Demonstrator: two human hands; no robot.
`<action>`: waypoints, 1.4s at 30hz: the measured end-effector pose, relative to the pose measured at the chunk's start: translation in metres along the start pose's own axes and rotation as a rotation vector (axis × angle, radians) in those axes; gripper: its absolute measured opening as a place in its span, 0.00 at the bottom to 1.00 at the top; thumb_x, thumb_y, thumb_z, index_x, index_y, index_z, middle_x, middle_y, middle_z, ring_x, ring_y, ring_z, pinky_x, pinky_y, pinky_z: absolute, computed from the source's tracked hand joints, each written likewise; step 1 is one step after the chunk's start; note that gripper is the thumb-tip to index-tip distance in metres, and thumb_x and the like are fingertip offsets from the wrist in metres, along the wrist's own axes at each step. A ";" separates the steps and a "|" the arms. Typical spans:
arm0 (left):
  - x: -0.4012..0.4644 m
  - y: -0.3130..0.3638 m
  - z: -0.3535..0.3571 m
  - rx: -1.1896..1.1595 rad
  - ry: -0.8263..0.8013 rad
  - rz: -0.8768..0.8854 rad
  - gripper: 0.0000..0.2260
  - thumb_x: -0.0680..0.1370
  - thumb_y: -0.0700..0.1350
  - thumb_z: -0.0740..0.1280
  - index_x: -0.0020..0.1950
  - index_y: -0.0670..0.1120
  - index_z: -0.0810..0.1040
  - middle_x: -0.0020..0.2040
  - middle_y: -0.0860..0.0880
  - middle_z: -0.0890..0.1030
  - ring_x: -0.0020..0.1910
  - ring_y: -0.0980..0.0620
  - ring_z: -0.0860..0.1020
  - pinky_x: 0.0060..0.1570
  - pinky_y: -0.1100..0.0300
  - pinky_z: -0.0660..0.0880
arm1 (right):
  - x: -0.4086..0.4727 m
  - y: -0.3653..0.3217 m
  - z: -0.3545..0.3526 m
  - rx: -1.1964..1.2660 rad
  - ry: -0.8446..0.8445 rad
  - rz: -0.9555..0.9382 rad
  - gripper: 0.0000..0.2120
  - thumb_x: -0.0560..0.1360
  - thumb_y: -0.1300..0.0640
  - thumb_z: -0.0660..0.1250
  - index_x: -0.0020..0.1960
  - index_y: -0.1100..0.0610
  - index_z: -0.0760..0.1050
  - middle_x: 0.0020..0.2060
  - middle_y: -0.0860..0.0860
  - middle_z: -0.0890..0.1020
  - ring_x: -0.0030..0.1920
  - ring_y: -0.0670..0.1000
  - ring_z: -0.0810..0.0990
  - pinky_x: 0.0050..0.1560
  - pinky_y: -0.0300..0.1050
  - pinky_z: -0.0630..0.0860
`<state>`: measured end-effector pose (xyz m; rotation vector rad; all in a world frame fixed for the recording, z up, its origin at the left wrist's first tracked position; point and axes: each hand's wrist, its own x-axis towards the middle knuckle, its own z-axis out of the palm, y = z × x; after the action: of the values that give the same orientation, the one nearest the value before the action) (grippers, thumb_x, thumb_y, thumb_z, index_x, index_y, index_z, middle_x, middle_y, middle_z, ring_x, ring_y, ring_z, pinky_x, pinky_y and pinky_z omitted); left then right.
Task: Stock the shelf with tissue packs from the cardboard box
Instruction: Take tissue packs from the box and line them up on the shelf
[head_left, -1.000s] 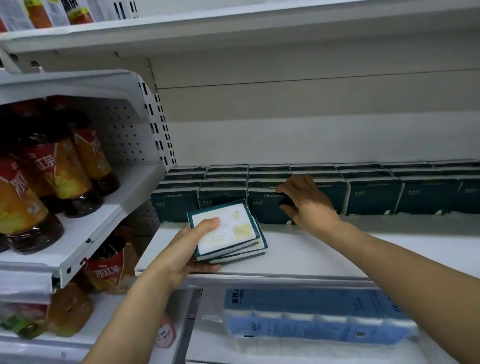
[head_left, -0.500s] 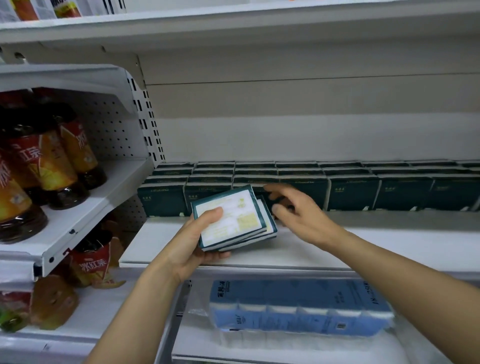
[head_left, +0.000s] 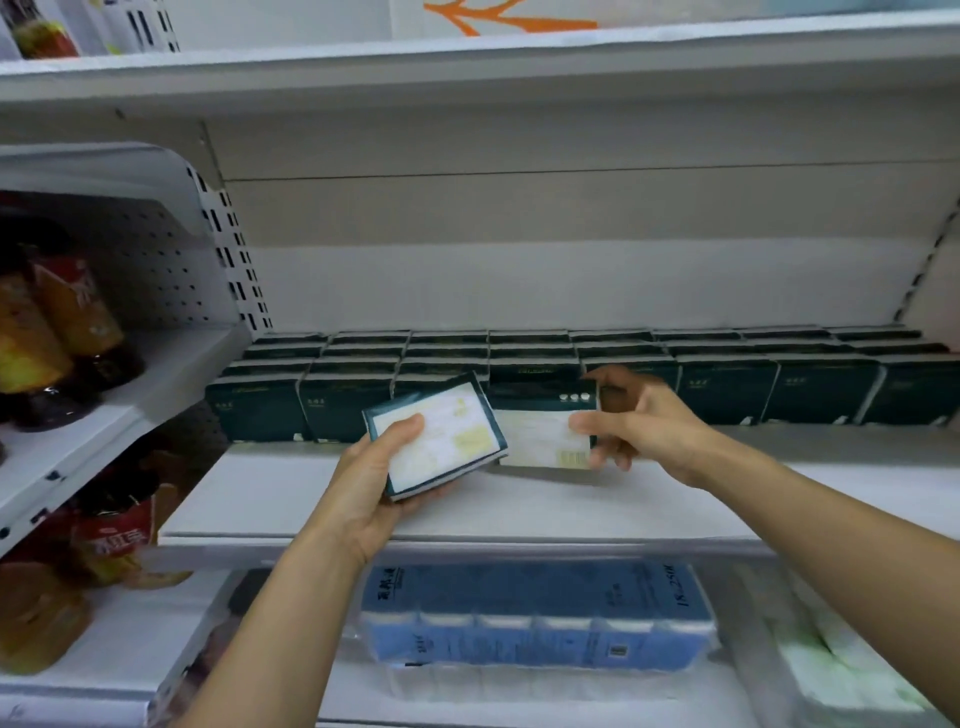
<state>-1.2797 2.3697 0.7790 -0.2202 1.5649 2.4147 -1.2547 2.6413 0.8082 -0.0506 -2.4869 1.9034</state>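
My left hand (head_left: 371, 470) holds a small stack of dark-green tissue packs (head_left: 441, 436) with pale faces, above the front of the white shelf (head_left: 519, 512). My right hand (head_left: 636, 423) pinches a single tissue pack (head_left: 540, 439) by its right end, just to the right of the stack. Behind both hands, rows of dark-green tissue packs (head_left: 727, 389) stand across the back of the shelf. The cardboard box is out of view.
Bottled tea (head_left: 57, 332) stands on the neighbouring shelf at left, with more bottles (head_left: 114, 540) below it. A blue multi-pack of tissue (head_left: 535, 613) lies on the shelf underneath. Another white shelf (head_left: 467, 67) runs overhead.
My right hand left the back row and took one pack off the stack, pulling it to the right. My left hand lifted the remaining stack slightly.
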 end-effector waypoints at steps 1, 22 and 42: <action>0.002 -0.001 0.000 0.014 0.023 -0.004 0.16 0.76 0.43 0.72 0.64 0.44 0.78 0.56 0.41 0.85 0.55 0.41 0.84 0.51 0.43 0.82 | -0.003 0.002 -0.003 0.038 -0.009 -0.009 0.22 0.72 0.64 0.74 0.63 0.53 0.72 0.43 0.51 0.86 0.37 0.58 0.85 0.32 0.47 0.79; -0.002 -0.024 0.020 0.235 0.066 -0.008 0.15 0.76 0.46 0.74 0.61 0.44 0.79 0.52 0.44 0.86 0.51 0.42 0.85 0.43 0.48 0.84 | -0.005 0.030 -0.034 0.001 0.042 -0.105 0.40 0.69 0.75 0.68 0.70 0.42 0.65 0.54 0.57 0.78 0.54 0.56 0.81 0.52 0.52 0.81; 0.038 -0.015 0.000 0.358 -0.012 -0.031 0.43 0.61 0.57 0.80 0.74 0.53 0.69 0.61 0.51 0.83 0.60 0.47 0.82 0.61 0.42 0.78 | 0.051 0.059 0.003 -0.301 0.262 -0.294 0.27 0.70 0.66 0.74 0.62 0.48 0.67 0.47 0.50 0.74 0.46 0.53 0.77 0.46 0.41 0.79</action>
<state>-1.3119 2.3809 0.7559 -0.1585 1.9335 2.0609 -1.3047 2.6551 0.7494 0.0569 -2.4182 1.3137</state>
